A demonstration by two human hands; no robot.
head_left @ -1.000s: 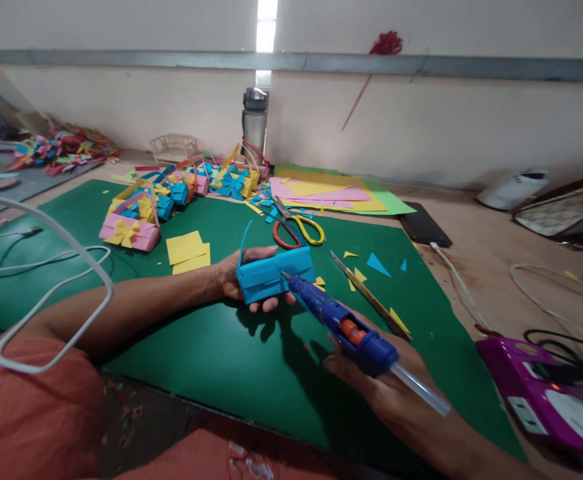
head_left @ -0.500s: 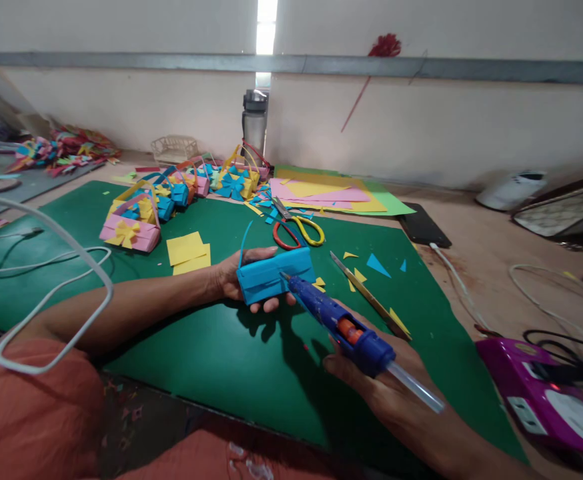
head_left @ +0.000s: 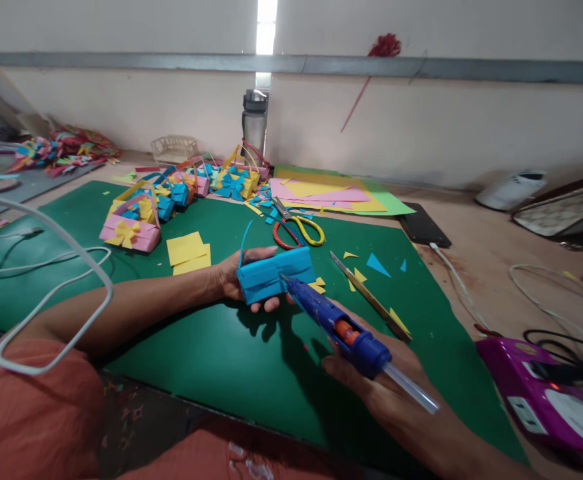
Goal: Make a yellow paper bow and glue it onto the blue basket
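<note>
My left hand [head_left: 231, 277] grips a small blue paper basket [head_left: 271, 273] just above the green cutting mat [head_left: 211, 360]; a thin blue handle strip rises from the basket's left end. My right hand [head_left: 379, 383] holds a blue glue gun [head_left: 336, 323] with an orange trigger and a clear glue stick at the back. The gun's nozzle touches the front face of the basket near its middle.
Red-and-yellow scissors [head_left: 299, 230], a metal ruler [head_left: 369, 297], yellow paper squares [head_left: 187, 251] and paper scraps lie on the mat. Finished paper baskets [head_left: 136, 217] cluster at the back left. Coloured sheets [head_left: 326, 190], a phone [head_left: 424, 227], a bottle [head_left: 254, 120], white cables [head_left: 46, 260] and a purple device [head_left: 541, 393] surround it.
The glue gun has slid a little to the left along the basket's face, and my right hand followed. My left hand and the basket stay where they were.
</note>
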